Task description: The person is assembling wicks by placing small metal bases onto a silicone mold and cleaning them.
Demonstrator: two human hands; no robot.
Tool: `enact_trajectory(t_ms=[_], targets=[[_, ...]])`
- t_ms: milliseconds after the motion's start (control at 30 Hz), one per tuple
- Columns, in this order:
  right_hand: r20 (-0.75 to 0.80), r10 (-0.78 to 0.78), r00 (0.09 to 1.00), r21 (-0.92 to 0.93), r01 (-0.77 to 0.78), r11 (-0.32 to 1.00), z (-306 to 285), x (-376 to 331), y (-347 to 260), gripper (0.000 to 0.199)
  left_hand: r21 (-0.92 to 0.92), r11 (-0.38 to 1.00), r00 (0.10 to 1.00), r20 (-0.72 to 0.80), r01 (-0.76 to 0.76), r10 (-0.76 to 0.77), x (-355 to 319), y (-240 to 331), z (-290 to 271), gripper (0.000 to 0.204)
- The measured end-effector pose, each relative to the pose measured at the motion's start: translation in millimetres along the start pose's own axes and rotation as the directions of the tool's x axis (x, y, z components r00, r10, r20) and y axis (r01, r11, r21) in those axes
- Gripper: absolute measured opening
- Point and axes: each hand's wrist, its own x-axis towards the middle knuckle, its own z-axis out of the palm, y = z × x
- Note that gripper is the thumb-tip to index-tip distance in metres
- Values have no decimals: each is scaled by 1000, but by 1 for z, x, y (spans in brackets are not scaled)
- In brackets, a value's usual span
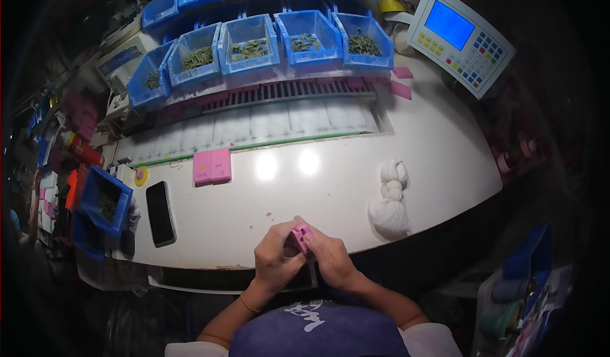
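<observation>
2 hands pinch 1 small pink piece (300, 236) at the white table (445, 166) edge.
Left hand (274, 255) and right hand (329, 258) both closed on it, held close for fingertip work; blue bins (248, 42) well apart.

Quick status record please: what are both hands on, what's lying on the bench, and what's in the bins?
left hand: grips small pink piece together with right hand
bench: white, curved front edge
phone: black, flat, left of hands
pink blocks: two, side by side, behind the hands
white cloth bundle: knotted, right of hands
blue bins: row at back, holding small greenish parts
control panel: blue screen, back right
</observation>
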Motion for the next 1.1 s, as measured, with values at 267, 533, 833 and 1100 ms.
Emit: enact_trajectory(t_ms=[267, 533, 833, 1100], targets=[[-11, 126, 992, -177, -126, 976, -21, 5, -21, 45, -256, 948, 982, 75, 189, -175, -4, -4, 1, 51], [57, 210, 976, 277, -218, 936, -49, -3, -7, 75, -649, 675, 935, 198, 351, -295, 3, -15, -14, 52], [141, 163, 976, 551, -214, 806, 4, -24, 4, 88, -931, 132, 872, 260, 341, -416, 17, -5, -1, 81], [1, -386, 922, -447, 346, 825, -34, -1, -20, 50, -682, 571, 827, 90, 457, -555, 15, 2, -1, 55]])
